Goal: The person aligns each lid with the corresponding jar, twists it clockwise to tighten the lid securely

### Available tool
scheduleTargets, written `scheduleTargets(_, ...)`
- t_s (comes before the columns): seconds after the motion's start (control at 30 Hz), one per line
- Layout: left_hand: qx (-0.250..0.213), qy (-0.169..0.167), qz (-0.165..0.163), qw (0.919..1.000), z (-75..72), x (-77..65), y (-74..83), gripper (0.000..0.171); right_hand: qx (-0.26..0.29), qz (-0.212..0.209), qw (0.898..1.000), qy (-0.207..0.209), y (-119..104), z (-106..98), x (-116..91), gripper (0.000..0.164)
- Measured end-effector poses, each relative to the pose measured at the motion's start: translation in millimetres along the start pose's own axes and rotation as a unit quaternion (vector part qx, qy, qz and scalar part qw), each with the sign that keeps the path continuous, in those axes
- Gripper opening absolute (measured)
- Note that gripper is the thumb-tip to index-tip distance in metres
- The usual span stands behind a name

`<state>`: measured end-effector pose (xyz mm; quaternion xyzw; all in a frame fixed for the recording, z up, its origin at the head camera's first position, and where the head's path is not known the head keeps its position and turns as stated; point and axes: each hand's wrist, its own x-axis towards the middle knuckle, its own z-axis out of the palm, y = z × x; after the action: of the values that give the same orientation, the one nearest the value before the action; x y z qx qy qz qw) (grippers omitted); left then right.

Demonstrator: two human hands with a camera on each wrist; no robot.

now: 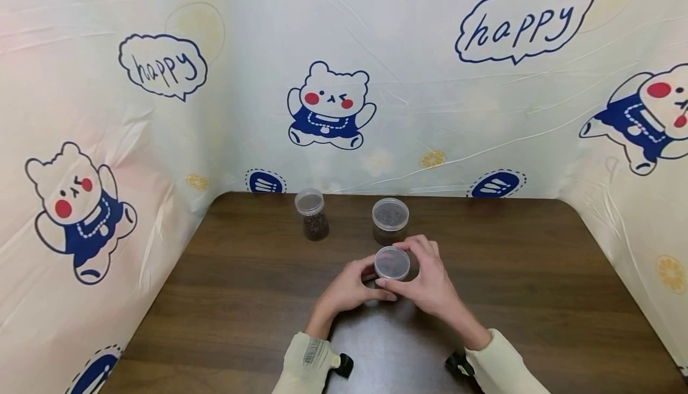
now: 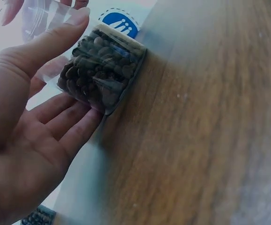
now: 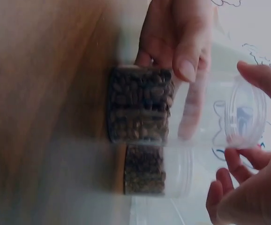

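A clear plastic jar [image 3: 140, 105] stands upright on the table, its lower half filled with dark brown beans [image 2: 100, 68] that look like coffee beans. Around its body my left hand [image 1: 346, 286] curls, thumb on the near side and fingers on the far side. My right hand [image 1: 432, 277] pinches the round clear lid [image 1: 392, 264] at the jar's top between thumb and fingers. The lid sits on the jar; whether it is screwed tight I cannot tell. In the right wrist view, my left thumb [image 3: 186, 68] lies against the jar's wall.
Just behind the held jar stands a wider lidded jar [image 1: 390, 218] with dark contents. Farther left, near the table's back edge, is a slimmer lidded jar [image 1: 314, 221] of dark grains. The brown wooden table [image 1: 242, 298] meets a printed cloth [image 1: 408, 125] at the back and sides.
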<state>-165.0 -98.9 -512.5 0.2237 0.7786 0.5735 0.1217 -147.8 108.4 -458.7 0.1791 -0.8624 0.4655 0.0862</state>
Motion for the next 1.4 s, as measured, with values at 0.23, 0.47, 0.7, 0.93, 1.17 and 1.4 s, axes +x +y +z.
scheduleTargets(0.23,0.017,0.003,-0.005,0.9998,-2.0,-0.7,2.2,0.074,-0.018,0.029,0.999,0.016,-6.8,4.5,-3.7,0.065)
scheduleTargets(0.47,0.042,-0.02,-0.016,0.9988,-5.4,-2.8,5.2,0.077,0.006,0.061,0.998,-0.018,-4.9,1.7,-5.3,0.074)
scheduleTargets(0.7,0.047,-0.033,-0.012,0.9983,-6.5,-3.7,6.3,0.074,0.037,0.071,0.996,-0.05,3.5,-0.8,-8.7,0.078)
scheduleTargets(0.93,0.038,-0.024,-0.028,0.9986,-8.7,-4.0,9.4,0.075,0.076,0.074,0.992,-0.073,10.0,-1.7,-10.7,0.076)
scheduleTargets(1.17,0.018,-0.012,-0.033,0.9992,-8.9,-3.9,8.8,0.075,0.09,0.093,0.988,-0.08,13.9,-1.1,-11.0,0.076)
scheduleTargets(1.4,0.0,-0.001,-0.04,0.9992,-6.8,-6.9,6.2,0.065,0.097,0.093,0.988,-0.08,16.0,1.5,-13.4,0.073)
